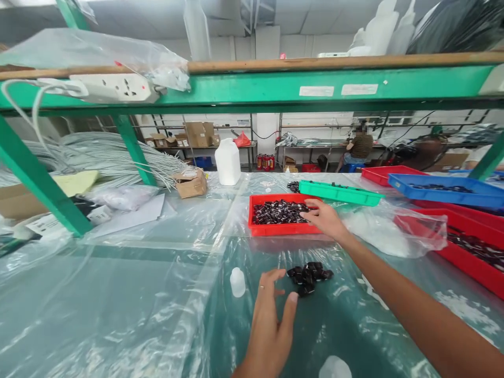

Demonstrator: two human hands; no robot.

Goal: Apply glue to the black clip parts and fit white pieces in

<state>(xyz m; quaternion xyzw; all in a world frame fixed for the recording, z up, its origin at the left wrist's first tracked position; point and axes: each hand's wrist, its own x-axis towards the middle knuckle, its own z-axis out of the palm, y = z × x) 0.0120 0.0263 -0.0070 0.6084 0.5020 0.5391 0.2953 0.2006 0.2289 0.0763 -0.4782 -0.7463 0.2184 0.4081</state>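
My left hand (271,320) is just above the plastic-covered table, thumb and fingers apart and nothing between them. Close to its fingertips lies a small pile of shiny black parts (309,277). My right hand (325,218) reaches over the right end of a red tray (283,229), its fingers spread above many small black parts (279,212) inside. No part shows in that hand. Left of my left hand stands a small white bottle (237,283). Another white, rounded object (334,367) is cut off by the bottom edge.
A green tray (340,193) sits behind the red one. To the right are a clear plastic bag (389,231), a blue tray (433,190) and more red trays (464,247). A white jug (228,163) stands farther back. A green shelf beam (252,86) crosses overhead; a person (359,144) sits far off.
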